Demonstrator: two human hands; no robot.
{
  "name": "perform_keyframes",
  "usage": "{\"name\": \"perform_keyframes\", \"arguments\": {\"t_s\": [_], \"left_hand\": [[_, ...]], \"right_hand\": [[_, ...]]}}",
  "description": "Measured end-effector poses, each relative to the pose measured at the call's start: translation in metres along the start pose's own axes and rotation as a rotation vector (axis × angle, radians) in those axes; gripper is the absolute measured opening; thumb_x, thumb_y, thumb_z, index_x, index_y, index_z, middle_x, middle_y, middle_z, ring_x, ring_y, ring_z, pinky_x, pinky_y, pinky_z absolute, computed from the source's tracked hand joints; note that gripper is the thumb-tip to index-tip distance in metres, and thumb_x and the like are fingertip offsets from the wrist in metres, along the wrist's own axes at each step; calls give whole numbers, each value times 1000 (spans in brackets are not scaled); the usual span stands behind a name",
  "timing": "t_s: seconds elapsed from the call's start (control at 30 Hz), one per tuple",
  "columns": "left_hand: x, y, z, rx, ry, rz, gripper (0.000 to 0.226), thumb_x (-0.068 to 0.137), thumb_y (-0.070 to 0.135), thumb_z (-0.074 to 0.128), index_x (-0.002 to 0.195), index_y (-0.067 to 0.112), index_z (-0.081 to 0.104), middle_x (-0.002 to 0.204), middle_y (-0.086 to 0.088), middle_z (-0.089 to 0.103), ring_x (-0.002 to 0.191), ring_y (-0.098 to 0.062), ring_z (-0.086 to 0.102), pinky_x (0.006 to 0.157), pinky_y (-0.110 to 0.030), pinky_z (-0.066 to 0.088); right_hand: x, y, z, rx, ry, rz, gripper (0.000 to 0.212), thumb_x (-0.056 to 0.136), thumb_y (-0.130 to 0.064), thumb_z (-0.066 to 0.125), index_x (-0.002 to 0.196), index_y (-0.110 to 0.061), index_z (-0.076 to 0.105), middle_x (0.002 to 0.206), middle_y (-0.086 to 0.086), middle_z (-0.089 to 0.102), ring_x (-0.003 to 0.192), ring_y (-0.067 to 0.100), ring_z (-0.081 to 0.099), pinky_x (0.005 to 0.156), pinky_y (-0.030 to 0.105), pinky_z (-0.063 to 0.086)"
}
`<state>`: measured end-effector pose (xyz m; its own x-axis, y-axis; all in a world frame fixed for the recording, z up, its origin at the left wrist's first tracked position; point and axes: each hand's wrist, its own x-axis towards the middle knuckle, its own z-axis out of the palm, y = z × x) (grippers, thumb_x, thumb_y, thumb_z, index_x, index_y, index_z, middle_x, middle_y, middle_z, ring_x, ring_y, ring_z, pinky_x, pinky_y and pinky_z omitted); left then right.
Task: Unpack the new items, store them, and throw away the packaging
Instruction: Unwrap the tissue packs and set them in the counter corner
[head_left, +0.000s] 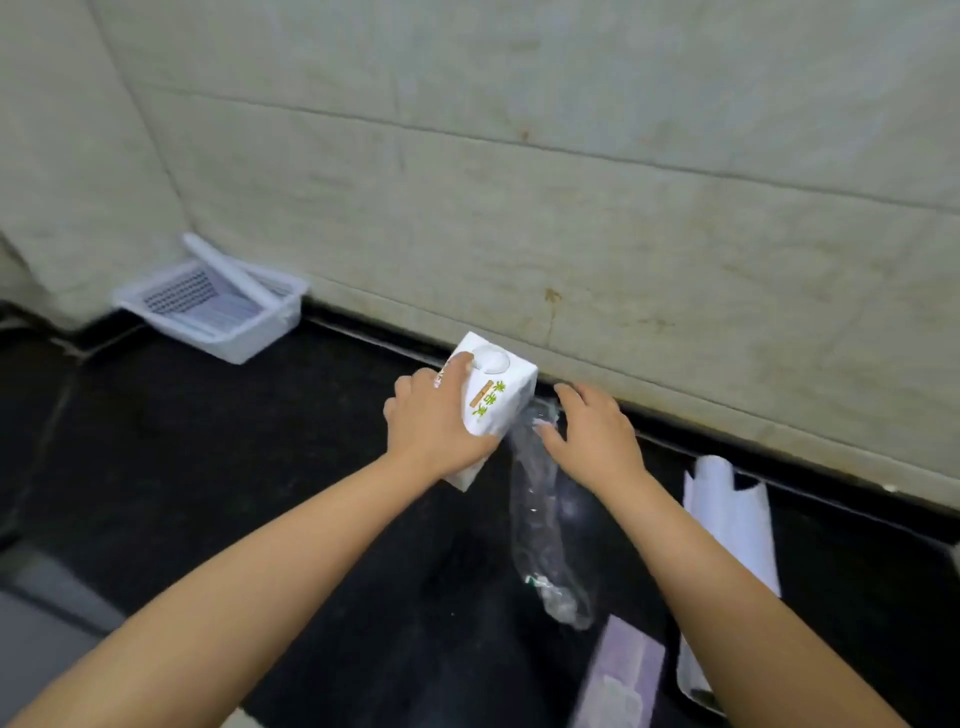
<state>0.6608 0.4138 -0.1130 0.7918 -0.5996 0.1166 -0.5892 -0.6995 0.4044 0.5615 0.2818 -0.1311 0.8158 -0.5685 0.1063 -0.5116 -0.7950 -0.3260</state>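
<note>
A white box (493, 395) with green characters and a round embossed mark on top is held above the black counter (260, 467), tilted. My left hand (436, 421) is shut on it, fingers over its top and left side. A clear plastic wrapper (540, 519) trails down from the box's right side toward the counter. My right hand (597, 436) pinches the upper end of that wrapper next to the box.
A white perforated plastic basket (218, 306) with a lid leaning in it sits in the far left corner. A white plastic bag (732, 525) lies at the right. A pale purple box (623, 675) is at the bottom edge. A tiled wall (571, 182) runs behind the counter.
</note>
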Motion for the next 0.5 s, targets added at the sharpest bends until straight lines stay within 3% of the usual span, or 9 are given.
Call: {"name": "perform_keyframes", "arguments": {"t_s": [0.1, 0.17, 0.27, 0.37, 0.5], "left_hand": [[-23, -67, -44, 31, 70, -73, 83, 59, 44, 72, 131, 24, 36, 116, -4, 55, 109, -30, 49, 84, -39, 42], [-43, -115, -72, 59, 115, -106, 75, 55, 44, 72, 121, 24, 42, 109, 1, 56, 103, -26, 51, 76, -35, 40], [-77, -190, -109, 148, 156, -116, 72, 54, 44, 71, 118, 25, 45, 106, 4, 53, 99, -22, 49, 73, -27, 31], [-111, -264, -141, 266, 161, -60, 76, 55, 37, 71, 124, 21, 46, 114, 2, 51, 102, -24, 47, 78, -29, 31], [-153, -364, -187, 303, 119, -17, 76, 48, 30, 74, 117, 21, 45, 109, -10, 61, 92, -32, 57, 80, -40, 45]], "right_hand": [[19, -79, 18, 201, -57, -125, 51, 91, -29, 50, 136, -8, 39, 143, 12, 43, 133, 26, 37, 108, 37, 33], [27, -133, 30, 443, -140, -150, 43, 92, -26, 50, 131, -7, 47, 136, 13, 52, 123, 24, 49, 102, 30, 36], [26, -216, 52, 753, -408, -175, 30, 92, -28, 50, 118, -16, 58, 115, 5, 61, 101, 17, 57, 86, 29, 45], [22, -301, 82, 775, -690, -273, 9, 87, -34, 55, 96, -34, 57, 101, -5, 64, 84, 7, 60, 65, 21, 46], [7, -409, 134, 867, -927, -266, 15, 84, -27, 61, 99, -26, 57, 109, 3, 64, 95, 18, 63, 75, 27, 49]]}}
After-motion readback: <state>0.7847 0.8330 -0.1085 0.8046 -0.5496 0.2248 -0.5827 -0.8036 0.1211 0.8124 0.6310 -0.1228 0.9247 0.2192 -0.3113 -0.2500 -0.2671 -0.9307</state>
